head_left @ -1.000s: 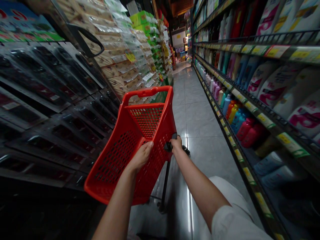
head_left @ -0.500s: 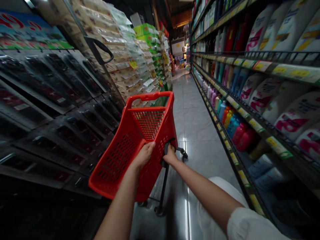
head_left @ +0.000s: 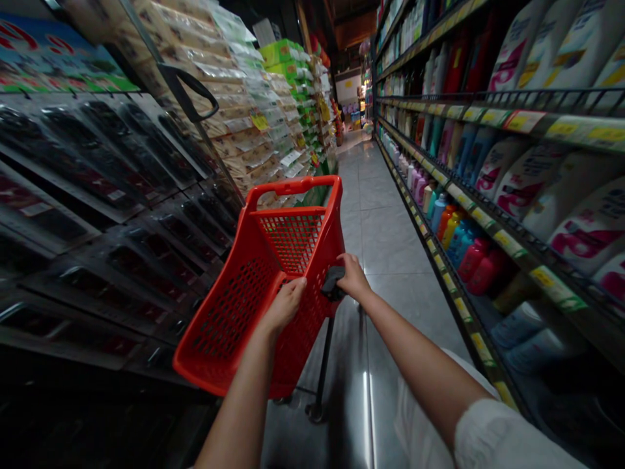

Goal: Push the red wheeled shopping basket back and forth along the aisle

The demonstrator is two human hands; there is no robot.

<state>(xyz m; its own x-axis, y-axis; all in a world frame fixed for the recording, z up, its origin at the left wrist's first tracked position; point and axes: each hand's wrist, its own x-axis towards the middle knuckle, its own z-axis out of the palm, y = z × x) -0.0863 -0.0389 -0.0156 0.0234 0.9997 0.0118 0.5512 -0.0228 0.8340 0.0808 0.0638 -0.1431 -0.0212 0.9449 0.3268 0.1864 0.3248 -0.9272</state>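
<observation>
The left hand [head_left: 288, 303] is clenched on the right rim of a red, perforated plastic cart basket [head_left: 334, 228]; the right hand [head_left: 354, 280], fingers partly curled, meets a black, blocky fitting [head_left: 333, 281] at its side, grasp unclear. The basket stands near, on a dark wheeled frame [head_left: 324, 365].

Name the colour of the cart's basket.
The basket is red, seen best in the head view.

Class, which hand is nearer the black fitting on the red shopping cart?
Right. The right hand is at the black fitting; the left hand grips the shopping cart's rim, left of it.
</observation>
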